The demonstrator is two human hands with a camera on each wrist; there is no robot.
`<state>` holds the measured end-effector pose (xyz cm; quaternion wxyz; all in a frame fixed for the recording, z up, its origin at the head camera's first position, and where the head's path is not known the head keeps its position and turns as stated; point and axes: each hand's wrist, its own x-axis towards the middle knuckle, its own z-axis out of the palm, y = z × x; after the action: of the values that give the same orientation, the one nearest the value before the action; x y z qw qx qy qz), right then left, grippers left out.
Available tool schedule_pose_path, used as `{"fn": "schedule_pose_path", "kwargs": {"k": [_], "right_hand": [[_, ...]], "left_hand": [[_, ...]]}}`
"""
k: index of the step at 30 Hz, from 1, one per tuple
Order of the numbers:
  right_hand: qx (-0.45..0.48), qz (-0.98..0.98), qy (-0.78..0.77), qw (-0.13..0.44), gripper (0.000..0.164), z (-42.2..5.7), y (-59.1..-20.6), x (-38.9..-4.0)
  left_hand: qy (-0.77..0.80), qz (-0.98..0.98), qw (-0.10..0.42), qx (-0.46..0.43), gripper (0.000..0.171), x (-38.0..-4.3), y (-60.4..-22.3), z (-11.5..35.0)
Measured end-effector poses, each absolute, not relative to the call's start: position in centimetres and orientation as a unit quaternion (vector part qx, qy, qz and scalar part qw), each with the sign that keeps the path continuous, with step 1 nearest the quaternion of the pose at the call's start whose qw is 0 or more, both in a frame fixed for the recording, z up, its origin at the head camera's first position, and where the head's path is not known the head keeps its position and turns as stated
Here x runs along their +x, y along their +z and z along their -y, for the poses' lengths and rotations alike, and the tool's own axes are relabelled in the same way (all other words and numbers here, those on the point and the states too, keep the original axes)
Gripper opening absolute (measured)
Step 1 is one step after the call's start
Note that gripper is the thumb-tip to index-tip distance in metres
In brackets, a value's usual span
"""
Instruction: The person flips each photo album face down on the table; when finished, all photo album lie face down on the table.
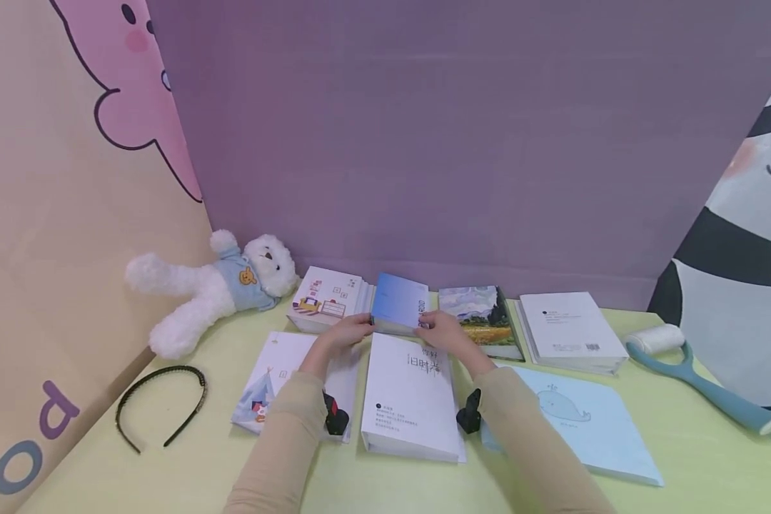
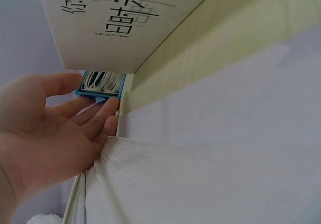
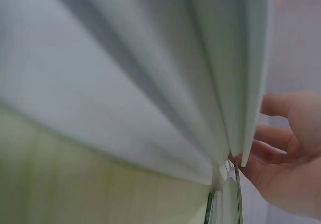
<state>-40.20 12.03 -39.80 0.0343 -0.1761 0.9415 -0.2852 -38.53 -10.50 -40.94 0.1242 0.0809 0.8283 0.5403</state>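
Observation:
At the back of the table, a small blue photo album (image 1: 397,298) lies between both hands, its lettering toward the right edge. My left hand (image 1: 349,330) holds its near left corner, thumb on the cover and fingers along the side. In the left wrist view, the album's page edges (image 2: 100,82) show beside the left thumb. At the near right corner, my right hand (image 1: 448,334) grips the album. In the right wrist view, white pages cover part of the right hand (image 3: 291,153). A thick white album (image 1: 411,400) with black lettering lies just in front, between the forearms.
White albums (image 1: 328,296) (image 1: 572,328) and a landscape-picture book (image 1: 478,318) line the back. In front lie a tent-picture album (image 1: 283,364) and a pale blue whale book (image 1: 591,421). A teddy bear (image 1: 238,282), headband (image 1: 160,371) and lint roller (image 1: 687,368) flank them.

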Motion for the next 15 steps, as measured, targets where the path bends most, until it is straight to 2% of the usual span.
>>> {"fn": "schedule_pose_path", "kwargs": {"k": [9,15], "right_hand": [[-0.158,-0.931,-0.327,0.048,0.047,-12.3,-39.0,-40.0],[-0.131,-0.913,-0.379,0.069,0.05,-12.0,-39.4,-40.2]], "left_hand": [[0.58,-0.803,0.128,0.053,0.059,-38.7,-40.1,10.3],[0.63,-0.771,0.087,0.037,0.046,-38.6,-39.4,10.3]]}}
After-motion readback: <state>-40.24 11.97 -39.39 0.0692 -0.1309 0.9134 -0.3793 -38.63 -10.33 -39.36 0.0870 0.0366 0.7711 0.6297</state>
